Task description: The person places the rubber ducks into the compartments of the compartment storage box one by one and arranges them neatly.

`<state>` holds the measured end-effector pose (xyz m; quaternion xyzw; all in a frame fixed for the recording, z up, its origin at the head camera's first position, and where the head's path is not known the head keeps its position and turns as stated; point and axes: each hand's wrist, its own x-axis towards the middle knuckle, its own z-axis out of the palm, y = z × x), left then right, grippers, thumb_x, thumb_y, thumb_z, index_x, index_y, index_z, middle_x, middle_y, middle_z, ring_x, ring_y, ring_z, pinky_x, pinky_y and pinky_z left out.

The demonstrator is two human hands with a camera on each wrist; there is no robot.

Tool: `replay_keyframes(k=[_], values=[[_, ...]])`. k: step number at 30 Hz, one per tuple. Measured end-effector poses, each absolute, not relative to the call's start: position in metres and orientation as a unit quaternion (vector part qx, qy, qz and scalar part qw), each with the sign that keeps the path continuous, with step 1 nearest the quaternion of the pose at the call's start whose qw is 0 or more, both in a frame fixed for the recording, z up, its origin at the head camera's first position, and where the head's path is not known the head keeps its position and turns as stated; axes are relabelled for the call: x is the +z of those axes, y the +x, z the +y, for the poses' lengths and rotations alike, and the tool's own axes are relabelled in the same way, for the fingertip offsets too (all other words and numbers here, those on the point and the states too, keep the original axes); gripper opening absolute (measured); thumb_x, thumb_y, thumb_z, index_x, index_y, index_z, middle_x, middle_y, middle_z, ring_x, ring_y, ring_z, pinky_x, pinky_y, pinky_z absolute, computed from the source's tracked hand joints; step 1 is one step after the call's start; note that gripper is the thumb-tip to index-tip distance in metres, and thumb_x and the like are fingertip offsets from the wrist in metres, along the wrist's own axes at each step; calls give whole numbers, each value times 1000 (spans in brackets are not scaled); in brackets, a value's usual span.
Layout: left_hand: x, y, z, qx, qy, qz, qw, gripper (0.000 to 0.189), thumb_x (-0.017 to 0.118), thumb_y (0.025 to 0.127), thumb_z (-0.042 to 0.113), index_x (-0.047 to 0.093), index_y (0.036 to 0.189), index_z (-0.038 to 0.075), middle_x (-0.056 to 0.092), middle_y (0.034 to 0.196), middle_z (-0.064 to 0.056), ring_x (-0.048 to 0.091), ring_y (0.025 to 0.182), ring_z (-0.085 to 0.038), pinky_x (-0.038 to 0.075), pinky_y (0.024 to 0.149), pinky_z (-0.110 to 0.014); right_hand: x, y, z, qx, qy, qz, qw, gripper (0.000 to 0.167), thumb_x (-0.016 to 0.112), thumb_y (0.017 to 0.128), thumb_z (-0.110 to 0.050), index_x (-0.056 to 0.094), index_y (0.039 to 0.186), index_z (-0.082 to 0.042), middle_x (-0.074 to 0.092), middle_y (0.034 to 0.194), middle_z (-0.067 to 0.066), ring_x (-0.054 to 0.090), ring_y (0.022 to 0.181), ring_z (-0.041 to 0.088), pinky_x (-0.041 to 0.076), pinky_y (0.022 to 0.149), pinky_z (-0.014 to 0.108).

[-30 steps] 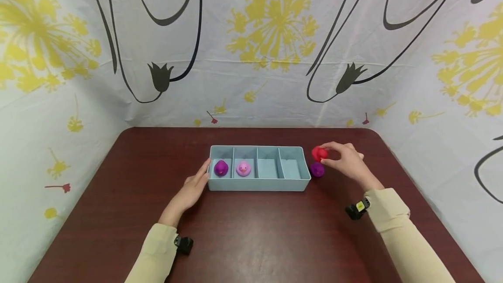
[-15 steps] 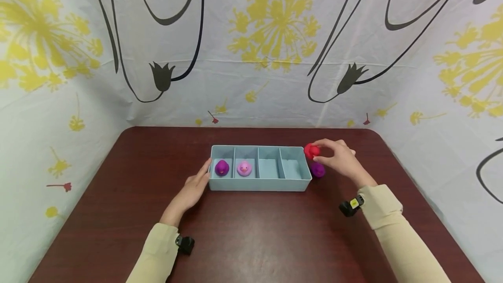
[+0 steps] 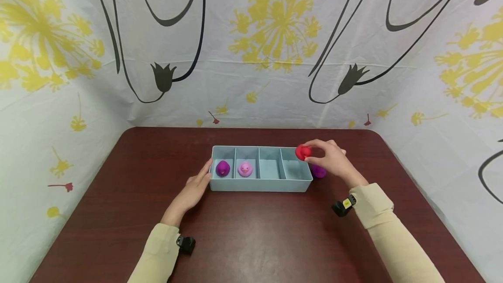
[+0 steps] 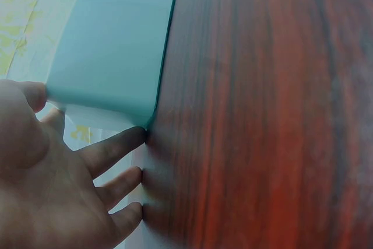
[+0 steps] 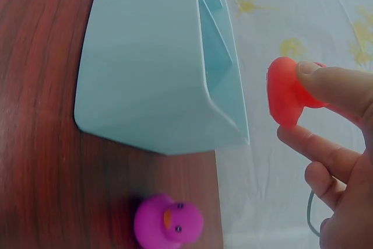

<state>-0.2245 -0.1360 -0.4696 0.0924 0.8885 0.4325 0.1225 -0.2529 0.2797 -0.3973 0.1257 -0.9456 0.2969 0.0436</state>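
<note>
A light blue box [image 3: 259, 185] with a row of compartments stands on the table. In its leftmost compartment sits a purple rubber duck [image 3: 222, 168], and a pink rubber duck [image 3: 245, 169] is in the one beside it. My left hand [image 3: 192, 191] rests with extended fingers against the box's left end; the left wrist view shows the fingertips at its lower corner. Above the rightmost compartment, my right hand [image 3: 332, 158] pinches a red rubber duck [image 5: 284, 90] between thumb and fingers. A second purple duck [image 5: 166, 223] is on the table just right of the box, partly hidden under the right hand in the head view.
The dark wooden table [image 3: 251, 235] reaches back to a white patterned curtain [image 3: 235, 91], which also hangs along both sides. Small black cameras are strapped at both wrists. Low dividers [image 3: 281, 163] split the box.
My right hand has carried the red duck leftward, from beside the box to over its rightmost compartment. The left hand keeps its place at the box's left end.
</note>
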Motion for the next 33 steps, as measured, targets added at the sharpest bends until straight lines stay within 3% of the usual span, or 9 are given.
replay_keyframes(k=[9,15,25,33], values=[[-471,-225,-137,438,93,886,124,55,26,104,46,8,154,34,23,158,-9,17,140,-46,18,106,-70,-397,-256,256,297,153,-942,34,39,77,80,-23,66,117,-19,69,108,4,43,104,32,21,74,44],[-471,-225,-137,439,95,884,125,58,24,102,53,8,154,35,22,158,-9,16,140,-46,17,106,-71,-399,-258,243,309,152,-939,25,38,78,80,-25,66,116,-20,68,103,2,43,95,27,20,71,40],[-473,-224,-137,447,91,882,121,53,28,105,39,9,154,33,23,158,-11,15,140,-46,16,106,-71,-410,-261,226,323,170,-931,5,40,79,78,-26,66,116,-21,67,107,0,46,103,28,23,77,44],[-473,-224,-136,443,89,885,116,53,27,105,40,9,154,33,24,158,-11,16,140,-46,17,106,-70,-416,-262,210,300,180,-937,-8,39,80,77,-27,67,113,-21,67,106,-2,44,103,25,24,78,45]])
